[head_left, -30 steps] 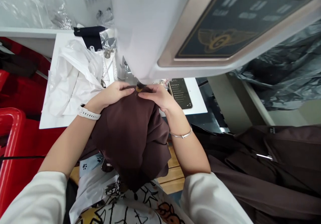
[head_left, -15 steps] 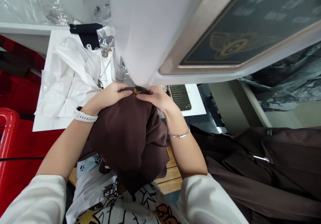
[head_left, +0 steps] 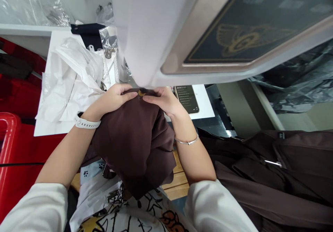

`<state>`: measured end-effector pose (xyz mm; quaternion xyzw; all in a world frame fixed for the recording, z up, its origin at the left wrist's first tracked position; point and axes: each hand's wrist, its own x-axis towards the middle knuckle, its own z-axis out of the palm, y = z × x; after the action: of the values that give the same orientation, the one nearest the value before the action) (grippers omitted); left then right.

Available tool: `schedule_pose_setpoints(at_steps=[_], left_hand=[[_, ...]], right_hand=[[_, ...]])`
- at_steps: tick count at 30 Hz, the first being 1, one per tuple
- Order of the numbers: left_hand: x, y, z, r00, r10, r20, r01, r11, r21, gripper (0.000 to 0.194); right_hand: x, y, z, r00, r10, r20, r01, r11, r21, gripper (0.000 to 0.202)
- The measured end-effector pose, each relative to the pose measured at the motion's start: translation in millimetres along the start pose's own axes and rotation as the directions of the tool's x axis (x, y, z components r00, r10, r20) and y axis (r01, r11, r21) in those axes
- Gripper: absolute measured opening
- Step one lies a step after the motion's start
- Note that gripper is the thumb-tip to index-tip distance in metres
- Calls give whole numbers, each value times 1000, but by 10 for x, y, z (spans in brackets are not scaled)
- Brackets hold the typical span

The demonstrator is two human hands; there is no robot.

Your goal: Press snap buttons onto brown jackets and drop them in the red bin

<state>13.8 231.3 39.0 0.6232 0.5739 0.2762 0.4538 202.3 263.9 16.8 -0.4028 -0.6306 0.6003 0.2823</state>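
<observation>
A dark brown garment (head_left: pixel 132 138) hangs from both hands down over my lap. My left hand (head_left: pixel 116 100) pinches its upper edge, thumb on top and fingers beneath. On the other side my right hand (head_left: pixel 165 102) grips the same edge, its thumb pointing inward. Between the two thumbs, the brown cloth lies under the head of a large white machine (head_left: pixel 145 34), where a small brass-coloured part (head_left: pixel 141 93) shows. A small dark mark sits on the cloth just below that part. The fingertips under the fabric are hidden.
White plastic bags (head_left: pixel 75 79) and small bagged hardware (head_left: pixel 108 48) lie on the white table (head_left: pixel 43 128) at left. A phone (head_left: pixel 187 100) rests right of the machine. More brown garments (head_left: pixel 260 176) are piled at right; a red bin (head_left: pixel 11 128) stands at left.
The view has shifted slightly. Both hands keep their hold at the machine head, and a small dark mark on the cloth now shows more plainly between the thumbs.
</observation>
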Motion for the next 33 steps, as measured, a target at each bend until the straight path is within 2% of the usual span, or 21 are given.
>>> schedule_pose_setpoints(at_steps=[5,15,20,24,29,33], left_hand=[[-37,24,-6,999,16,47,-17,1000,9,33],[86,-110,-3,998,39,57,-41,998,39,30],[145,-171,-12,993,98,67,-103,992,78,28],[158,-207,-10,991,117,68,-125,985,116,28],[160,-251,18,992,96,78,-100,993,61,31],[188,-276,48,993,112,24,-114,989,90,34]], right_hand=[[-48,-23,3,1000,-23,0,23,999,-38,23],[57,76,7,999,-31,-17,29,994,-104,24],[81,113,0,997,-74,-26,69,985,-158,24],[81,145,-4,998,-63,-18,60,989,-136,22],[77,180,8,998,-39,-57,34,996,-86,19],[90,198,36,992,-91,-86,78,988,-136,17]])
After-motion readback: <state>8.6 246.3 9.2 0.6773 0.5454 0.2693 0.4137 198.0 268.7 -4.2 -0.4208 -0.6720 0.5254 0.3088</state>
